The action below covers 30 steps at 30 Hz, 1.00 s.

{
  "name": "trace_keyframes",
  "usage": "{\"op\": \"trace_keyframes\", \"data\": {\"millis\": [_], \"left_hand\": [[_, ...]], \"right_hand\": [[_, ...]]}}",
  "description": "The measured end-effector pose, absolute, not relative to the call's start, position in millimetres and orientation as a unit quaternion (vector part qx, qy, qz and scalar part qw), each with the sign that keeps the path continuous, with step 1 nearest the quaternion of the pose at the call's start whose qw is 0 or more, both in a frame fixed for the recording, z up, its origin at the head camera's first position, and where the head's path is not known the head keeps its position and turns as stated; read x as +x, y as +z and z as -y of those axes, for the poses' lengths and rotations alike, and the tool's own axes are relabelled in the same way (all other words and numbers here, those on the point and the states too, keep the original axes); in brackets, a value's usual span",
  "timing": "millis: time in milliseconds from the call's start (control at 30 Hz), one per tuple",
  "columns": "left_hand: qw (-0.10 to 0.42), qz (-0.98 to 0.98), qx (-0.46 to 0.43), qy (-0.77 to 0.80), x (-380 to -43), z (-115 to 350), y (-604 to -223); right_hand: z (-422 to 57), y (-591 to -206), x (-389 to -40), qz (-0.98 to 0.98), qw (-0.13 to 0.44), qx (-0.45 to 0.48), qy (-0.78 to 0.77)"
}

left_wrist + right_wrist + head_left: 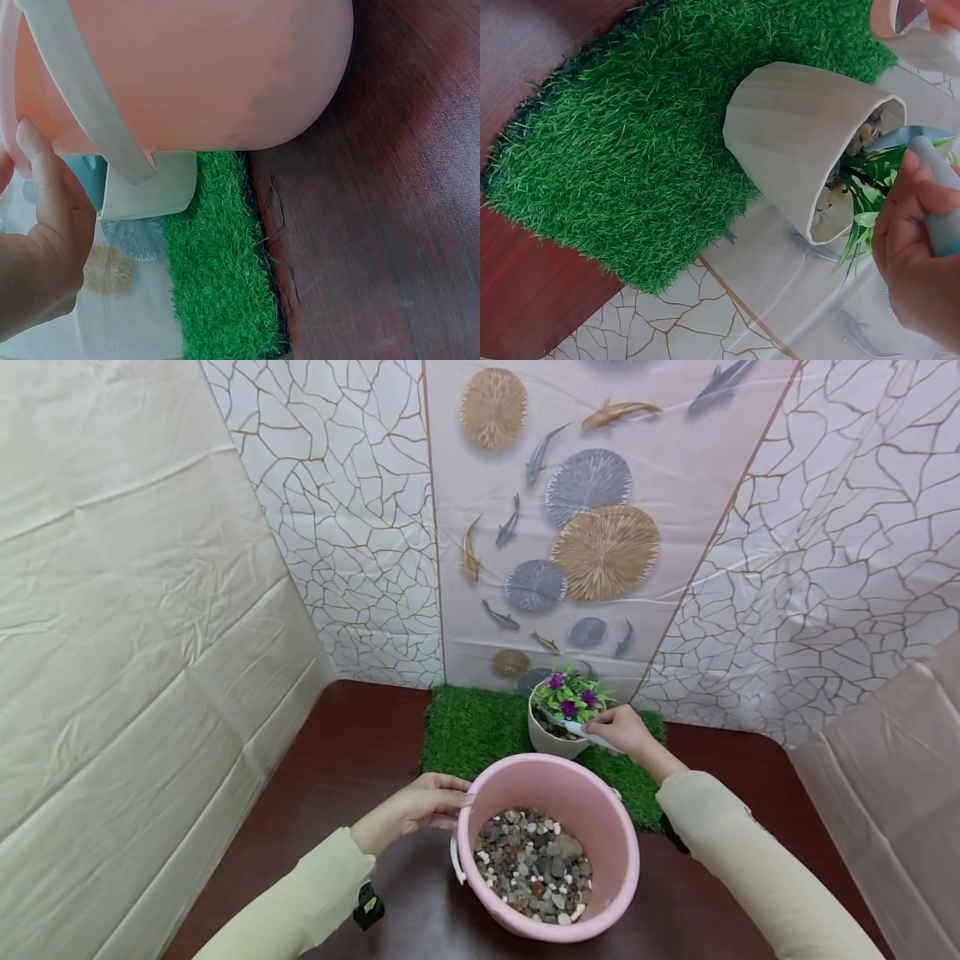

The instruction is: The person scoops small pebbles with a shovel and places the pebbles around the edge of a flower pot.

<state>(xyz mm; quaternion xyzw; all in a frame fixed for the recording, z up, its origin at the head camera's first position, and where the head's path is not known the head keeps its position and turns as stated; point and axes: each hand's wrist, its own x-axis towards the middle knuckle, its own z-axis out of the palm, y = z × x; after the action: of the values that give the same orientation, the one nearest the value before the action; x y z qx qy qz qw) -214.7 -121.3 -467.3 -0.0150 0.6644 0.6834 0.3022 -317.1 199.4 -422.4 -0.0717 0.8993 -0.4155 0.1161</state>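
Note:
My right hand (622, 729) grips the pale handle of a small trowel (939, 176). The trowel's blade reaches in over the mouth of a white flowerpot (802, 127). Stones show inside the pot, around a leafy plant with purple flowers (572, 697). My left hand (427, 802) pinches the rim of a pink bucket (624, 860) at its left side, thumb and fingers at the edge. Many small mixed pebbles (536, 860) cover the bucket's bottom. In the left wrist view the bucket's white handle (90, 97) hangs down beside the hand.
Flowerpot and bucket stand close together, the pot behind. Under the pot lies a green artificial grass mat (472, 735) on a dark red-brown table (360, 735). A patterned cloth backdrop (360, 527) rises behind, with plain cloth (150, 652) along the left.

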Motion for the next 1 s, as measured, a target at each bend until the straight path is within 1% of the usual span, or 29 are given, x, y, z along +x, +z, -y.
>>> {"op": "trace_keyframes", "data": {"millis": [533, 800, 1000], "left_hand": [[0.304, -0.660, -0.018, 0.687, -215, 120, -467], [0.309, -0.660, -0.014, 0.685, -214, 119, -466], [0.307, -0.665, -0.015, 0.681, -214, 120, -466]], "right_hand": [[-207, -416, -305, -0.870, 0.194, -0.050, -0.451], [-214, -404, -287, -0.872, 0.197, -0.088, -0.440], [-208, -395, -275, -0.871, 0.177, -0.139, -0.438]]}}
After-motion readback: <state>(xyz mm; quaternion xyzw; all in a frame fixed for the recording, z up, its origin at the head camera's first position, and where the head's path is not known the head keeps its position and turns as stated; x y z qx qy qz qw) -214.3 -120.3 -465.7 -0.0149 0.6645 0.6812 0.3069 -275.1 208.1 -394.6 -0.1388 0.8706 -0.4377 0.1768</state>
